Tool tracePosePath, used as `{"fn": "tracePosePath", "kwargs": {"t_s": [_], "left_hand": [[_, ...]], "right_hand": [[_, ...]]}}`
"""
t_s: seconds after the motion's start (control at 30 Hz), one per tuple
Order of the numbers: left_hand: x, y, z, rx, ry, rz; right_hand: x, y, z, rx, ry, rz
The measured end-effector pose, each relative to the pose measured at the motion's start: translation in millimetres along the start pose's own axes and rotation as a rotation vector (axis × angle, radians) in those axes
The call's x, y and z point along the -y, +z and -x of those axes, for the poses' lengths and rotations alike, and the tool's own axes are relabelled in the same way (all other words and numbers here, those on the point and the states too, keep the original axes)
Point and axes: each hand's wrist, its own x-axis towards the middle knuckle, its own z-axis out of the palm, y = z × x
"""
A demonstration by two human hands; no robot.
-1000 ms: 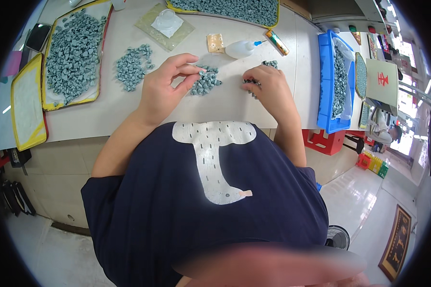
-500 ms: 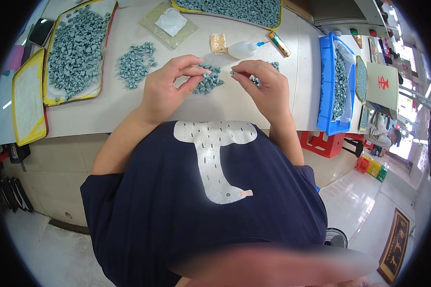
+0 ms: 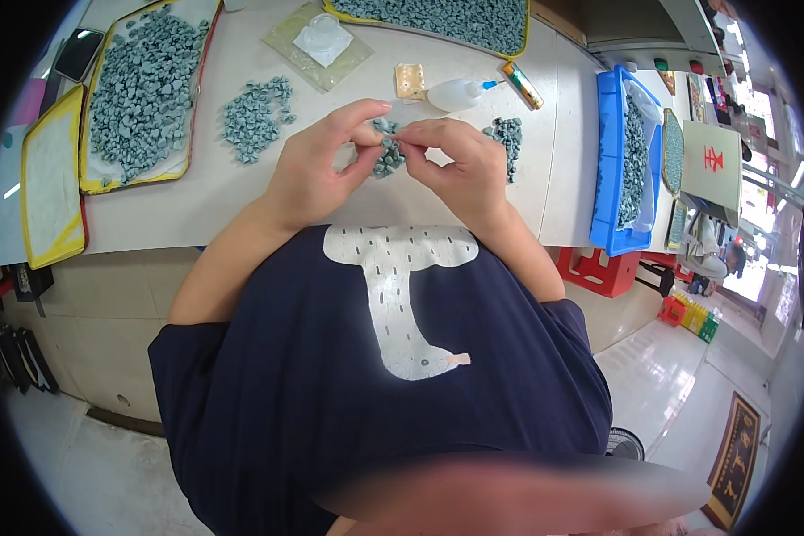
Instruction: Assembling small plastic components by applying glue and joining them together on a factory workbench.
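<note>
My left hand (image 3: pixel 326 156) is closed in a pinch on a small grey-green piece, its thumb and index finger meeting just above the middle pile (image 3: pixel 389 163). From the other side my right hand (image 3: pixel 460 161) brings its pinched fingertips against the same spot. What the right fingers hold, if anything, is hidden. Loose grey-green pieces form one pile (image 3: pixel 257 121) left of my hands and a smaller pile (image 3: pixel 506 143) to the right. Beyond the hands lie a white squeeze bottle (image 3: pixel 456 95) with a blue tip and a small tan square (image 3: pixel 410 81).
A yellow-edged tray (image 3: pixel 196 116) of similar pieces stands at the left, beside an emptier yellow-edged tray (image 3: pixel 29 196). Another tray (image 3: pixel 525 31) is at the back. A blue bin (image 3: pixel 606 161) stands right. A plastic bag (image 3: pixel 353 58) and a tube (image 3: pixel 523 85) lie behind.
My right hand has moved left, so its fingertips now meet those of my left hand. The small pile on the right is uncovered. My left hand has barely shifted.
</note>
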Motion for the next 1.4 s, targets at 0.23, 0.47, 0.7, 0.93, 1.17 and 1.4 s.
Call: {"fn": "tracePosePath", "kwargs": {"t_s": [0.23,0.47,0.7,0.93,1.17,1.4], "left_hand": [[-1.1,-3.5,1.7,0.005,-0.041,-0.006],[-9.9,-21.4,-1.3,-0.482,-0.323,0.26],[5.6,-53.6,16.0,-0.451,-0.318,0.317],[7.3,-76.4,19.7,-0.459,-0.356,0.391],[-10.6,-77.8,12.9,-0.437,-0.391,0.536],[-27.2,-73.0,1.3,-0.273,-0.533,0.601]], "right_hand": [[1.7,-1.1,-4.7,0.032,0.142,0.024],[-7.8,17.7,-24.6,0.085,0.079,0.131],[-11.5,77.7,-65.4,0.218,0.165,0.376],[-12.6,106.6,-83.8,0.251,0.234,0.35],[39.5,64.8,-88.2,0.222,0.356,-0.014],[70.9,35.1,-68.3,0.04,0.388,-0.248]]}}
